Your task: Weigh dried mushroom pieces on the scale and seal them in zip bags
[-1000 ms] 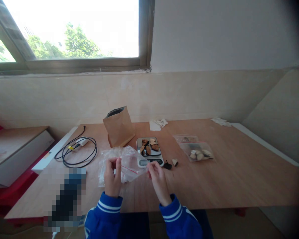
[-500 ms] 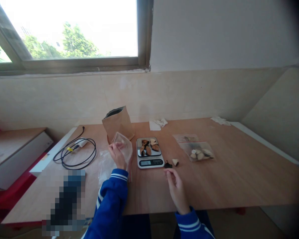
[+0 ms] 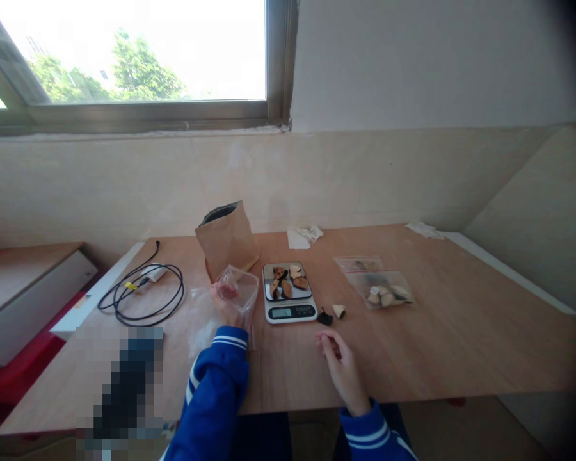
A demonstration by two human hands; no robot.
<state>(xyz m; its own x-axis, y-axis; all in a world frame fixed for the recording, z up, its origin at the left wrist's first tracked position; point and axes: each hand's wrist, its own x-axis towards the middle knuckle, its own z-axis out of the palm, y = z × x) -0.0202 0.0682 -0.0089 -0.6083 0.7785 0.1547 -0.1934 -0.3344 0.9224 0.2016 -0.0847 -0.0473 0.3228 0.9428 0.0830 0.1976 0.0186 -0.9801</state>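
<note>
My left hand is closed on a clear plastic bag, whose film covers part of its fingers. More clear plastic bags lie beneath it. My right hand rests near the table's front with its fingers curled in and nothing visible in them. Just beyond its fingertips are a dark dried piece and a pale dried piece. Between the hands stands a white kitchen scale, its display lit but unreadable. Several brown and pale dried slices lie on its plate.
An open brown paper pouch stands behind my left hand. Zip bags with pale slices lie at right. A coiled black cable and white adapter are at left, with a blurred dark object in front. Crumpled tissue lies by the wall.
The plastic bag has dropped and spread over my left fingers. My right hand has drawn back slightly from the dark piece, its fingers curled more. The view has shifted a little.
</note>
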